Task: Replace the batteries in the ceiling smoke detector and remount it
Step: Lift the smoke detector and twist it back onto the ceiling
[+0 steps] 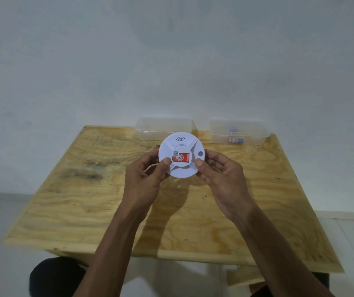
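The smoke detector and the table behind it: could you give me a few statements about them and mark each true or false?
1. Both hands, left hand and right hand, hold the smoke detector. True.
2. The detector lies flat on the wooden table. False: it is held up above it.
3. A red sticker sits on the detector's face. True.
4. Both clear boxes hold batteries. False: only the right box shows any; the left box looks empty.
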The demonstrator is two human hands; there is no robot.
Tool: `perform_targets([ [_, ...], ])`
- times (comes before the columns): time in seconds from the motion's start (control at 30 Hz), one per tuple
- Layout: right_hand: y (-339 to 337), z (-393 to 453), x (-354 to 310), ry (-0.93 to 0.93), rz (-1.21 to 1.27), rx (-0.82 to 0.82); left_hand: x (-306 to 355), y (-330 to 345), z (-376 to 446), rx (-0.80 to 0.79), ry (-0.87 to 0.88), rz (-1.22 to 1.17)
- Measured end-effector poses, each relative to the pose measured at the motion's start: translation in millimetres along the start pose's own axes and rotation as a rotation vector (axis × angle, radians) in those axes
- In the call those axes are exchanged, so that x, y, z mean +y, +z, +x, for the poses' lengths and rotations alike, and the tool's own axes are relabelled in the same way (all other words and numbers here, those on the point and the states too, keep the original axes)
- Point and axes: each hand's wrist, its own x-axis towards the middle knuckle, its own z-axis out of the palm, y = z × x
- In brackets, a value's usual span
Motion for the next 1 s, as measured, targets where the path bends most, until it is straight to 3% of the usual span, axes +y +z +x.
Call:
perform_targets([
  [0.53, 2, 9, 2, 0.001, -0.011, -0.002, 0, 0, 7, 0.016, -0.014, 0.005],
  [1.0, 12, 68, -30, -0.015, -0.062, -0.014, 28, 9, 69, -0.014, -0.013, 0.079],
])
